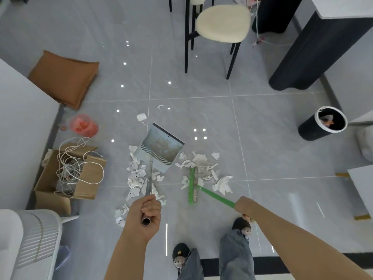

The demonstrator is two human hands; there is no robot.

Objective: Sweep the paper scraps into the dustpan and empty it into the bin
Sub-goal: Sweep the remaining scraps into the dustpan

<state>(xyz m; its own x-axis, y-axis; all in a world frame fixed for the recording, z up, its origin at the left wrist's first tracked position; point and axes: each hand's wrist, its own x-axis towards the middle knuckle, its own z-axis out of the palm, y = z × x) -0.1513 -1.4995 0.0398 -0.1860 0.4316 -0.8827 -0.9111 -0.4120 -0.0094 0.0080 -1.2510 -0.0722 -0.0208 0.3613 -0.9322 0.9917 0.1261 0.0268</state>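
1. The grey tiled floor [201,81] fills the view, seen from above by a standing person.
2. The dustpan [161,147], the landmark here, sits mid-floor with its tray looking empty, probably set down to receive the sweepings.
3. The black bin [314,128] stands well to the right of the dustpan, open-topped, with something inside that is hard to make out.
4. The green broom [192,186] lies just right of the dustpan, bristles on the floor among scraps.
5. The left hand [146,215] is closed around the dustpan's long metal handle, steadying it.
6. The right hand [243,206] is wrapped around the broom's green handle; its fingers are mostly hidden.
7. The paper scraps [139,176] lie in two heaps, either side of the dustpan, with a few beyond it. None looks swept in yet.
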